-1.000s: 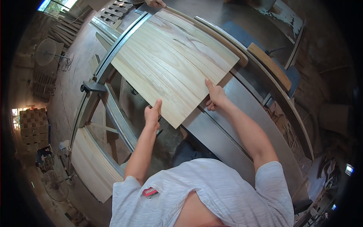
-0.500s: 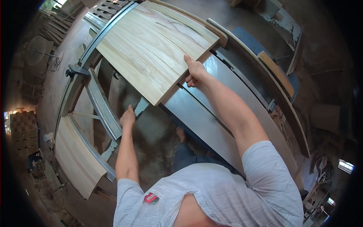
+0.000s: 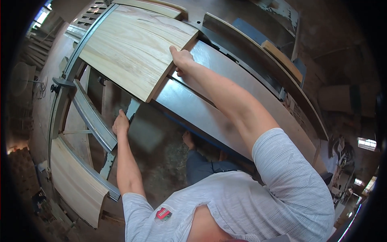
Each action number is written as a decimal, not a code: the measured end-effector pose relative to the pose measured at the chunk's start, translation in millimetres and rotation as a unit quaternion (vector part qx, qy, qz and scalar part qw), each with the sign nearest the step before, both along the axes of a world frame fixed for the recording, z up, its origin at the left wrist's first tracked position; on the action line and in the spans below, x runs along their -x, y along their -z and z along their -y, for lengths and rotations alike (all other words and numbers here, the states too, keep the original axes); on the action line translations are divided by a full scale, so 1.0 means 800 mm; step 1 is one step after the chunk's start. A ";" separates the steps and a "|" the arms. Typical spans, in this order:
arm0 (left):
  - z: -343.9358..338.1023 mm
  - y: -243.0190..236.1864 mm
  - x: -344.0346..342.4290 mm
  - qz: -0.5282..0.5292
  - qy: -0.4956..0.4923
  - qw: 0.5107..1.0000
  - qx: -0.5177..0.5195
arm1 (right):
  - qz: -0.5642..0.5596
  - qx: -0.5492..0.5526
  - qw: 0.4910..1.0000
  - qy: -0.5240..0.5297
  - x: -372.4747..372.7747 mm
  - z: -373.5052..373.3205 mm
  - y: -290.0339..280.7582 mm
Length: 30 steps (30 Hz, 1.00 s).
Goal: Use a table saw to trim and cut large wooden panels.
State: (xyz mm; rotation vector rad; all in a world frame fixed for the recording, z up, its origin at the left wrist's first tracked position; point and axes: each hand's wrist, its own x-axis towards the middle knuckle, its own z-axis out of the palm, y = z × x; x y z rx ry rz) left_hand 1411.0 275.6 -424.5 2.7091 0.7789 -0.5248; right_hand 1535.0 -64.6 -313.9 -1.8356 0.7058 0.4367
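A wide, pale wooden board (image 3: 133, 52) lies flat over a metal saw table (image 3: 193, 107) and its side frame. My right hand (image 3: 183, 62) is closed on the board's near end, thumb along the top edge and the other fingers curled below it. Lower left, my left hand (image 3: 120, 124) is closed in a fist at the inner edge of a metal rail (image 3: 94, 117); its fingers are partly hidden, but it appears to grip the rail there. Past the board's far right side lies a narrow wooden strip (image 3: 155, 8).
A long fence (image 3: 266, 76) runs along the table's right side, with a wooden block (image 3: 282, 60) beyond it. At the lower left, another wooden panel (image 3: 76, 181) rests against the frame. A bare foot (image 3: 188, 140) stands on the floor below.
The board has slid away from me along the table, past the end of the fence, with my right hand still on it. My left hand has moved along with the rail. The view has shifted too.
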 end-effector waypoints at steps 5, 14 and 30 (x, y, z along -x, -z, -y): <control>-0.052 -0.029 -0.006 0.004 0.012 1.000 0.003 | 0.061 0.062 0.996 0.018 -0.003 -0.072 0.017; 0.013 -0.001 0.117 0.054 0.252 0.964 -0.062 | 0.229 0.292 0.902 -0.223 0.098 0.056 0.062; 0.570 -0.025 0.678 -0.035 0.105 0.987 0.120 | 0.082 0.016 0.996 -0.005 0.672 0.592 -0.056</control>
